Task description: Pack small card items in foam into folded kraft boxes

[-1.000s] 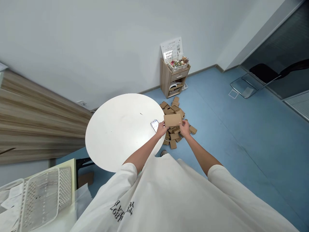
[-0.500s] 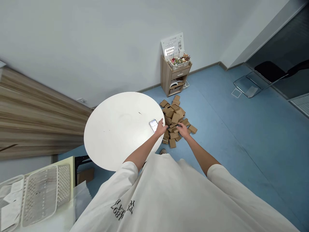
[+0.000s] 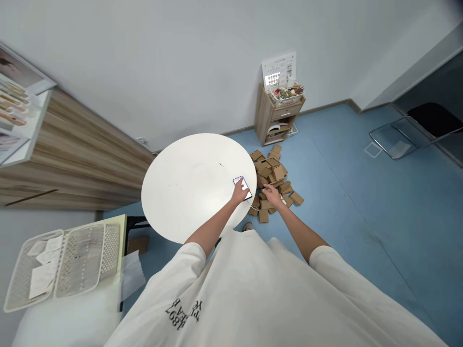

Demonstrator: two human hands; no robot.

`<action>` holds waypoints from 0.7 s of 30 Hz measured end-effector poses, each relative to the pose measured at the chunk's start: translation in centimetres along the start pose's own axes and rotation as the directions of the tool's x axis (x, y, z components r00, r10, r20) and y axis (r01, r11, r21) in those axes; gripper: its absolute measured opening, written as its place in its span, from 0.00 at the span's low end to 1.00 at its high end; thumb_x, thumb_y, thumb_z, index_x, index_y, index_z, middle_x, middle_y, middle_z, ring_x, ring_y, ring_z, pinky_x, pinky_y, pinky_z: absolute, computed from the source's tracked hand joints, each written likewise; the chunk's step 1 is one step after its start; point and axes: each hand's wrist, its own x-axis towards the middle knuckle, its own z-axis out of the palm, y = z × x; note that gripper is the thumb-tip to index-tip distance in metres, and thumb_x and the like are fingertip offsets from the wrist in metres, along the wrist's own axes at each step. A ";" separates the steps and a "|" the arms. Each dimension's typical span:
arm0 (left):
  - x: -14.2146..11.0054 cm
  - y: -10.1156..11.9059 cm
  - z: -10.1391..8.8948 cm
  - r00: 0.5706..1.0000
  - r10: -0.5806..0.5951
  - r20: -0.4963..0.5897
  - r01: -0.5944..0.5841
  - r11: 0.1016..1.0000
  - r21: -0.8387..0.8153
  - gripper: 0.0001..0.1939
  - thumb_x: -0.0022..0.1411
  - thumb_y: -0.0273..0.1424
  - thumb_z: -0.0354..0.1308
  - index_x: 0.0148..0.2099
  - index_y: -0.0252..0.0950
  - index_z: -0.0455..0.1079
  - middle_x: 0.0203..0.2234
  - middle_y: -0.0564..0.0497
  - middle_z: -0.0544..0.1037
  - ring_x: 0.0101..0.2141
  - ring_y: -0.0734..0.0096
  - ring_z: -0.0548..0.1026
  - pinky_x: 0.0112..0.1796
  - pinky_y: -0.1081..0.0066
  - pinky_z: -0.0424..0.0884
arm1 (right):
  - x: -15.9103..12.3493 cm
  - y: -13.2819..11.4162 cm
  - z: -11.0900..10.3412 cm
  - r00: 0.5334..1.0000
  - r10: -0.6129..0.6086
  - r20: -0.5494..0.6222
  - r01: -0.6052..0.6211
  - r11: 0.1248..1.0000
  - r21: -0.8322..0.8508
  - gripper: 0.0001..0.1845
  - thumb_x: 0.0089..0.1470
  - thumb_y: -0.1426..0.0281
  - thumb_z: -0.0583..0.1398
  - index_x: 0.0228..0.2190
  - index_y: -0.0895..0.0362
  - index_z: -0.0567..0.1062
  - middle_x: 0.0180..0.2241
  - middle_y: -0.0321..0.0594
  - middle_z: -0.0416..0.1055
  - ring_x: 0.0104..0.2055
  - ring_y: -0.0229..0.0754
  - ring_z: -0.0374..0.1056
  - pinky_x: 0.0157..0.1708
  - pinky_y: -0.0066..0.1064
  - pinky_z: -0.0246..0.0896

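My left hand [image 3: 239, 193] is over a phone [image 3: 247, 191] that lies face up near the right edge of a round white table [image 3: 188, 188]. Its thumb and fingers are apart and cover part of the lit screen; whether they touch the glass I cannot tell. Just past the table edge, my right hand [image 3: 272, 196] hovers above a heap of small brown cardboard boxes [image 3: 278, 172] on the floor. Those fingers point left, slightly spread, with nothing visible in them. Some boxes are hidden behind the hand and forearm.
A small wooden cabinet [image 3: 266, 118] by the wall bears a wire basket [image 3: 287, 99] of mixed items. At lower left, white plastic baskets [image 3: 103, 250] stand on another table. A black chair [image 3: 432, 119] is at far right. A white cable [image 3: 254, 207] hangs at the table edge.
The view has swung left, so the room appears shifted right. My left hand has come over the phone's screen from its right side. My right hand has drawn slightly nearer the table.
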 end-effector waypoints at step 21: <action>-10.5 -7.6 -15.6 0.956 -0.074 -0.284 0.030 0.988 -0.154 0.39 0.59 0.32 0.63 0.70 0.44 0.56 0.70 0.42 0.54 0.62 0.53 0.67 0.52 0.63 0.71 | -3.3 -4.1 16.5 0.956 -0.095 0.278 0.122 0.989 -0.083 0.27 0.52 0.59 0.62 0.53 0.52 0.76 0.61 0.46 0.68 0.57 0.51 0.68 0.55 0.45 0.67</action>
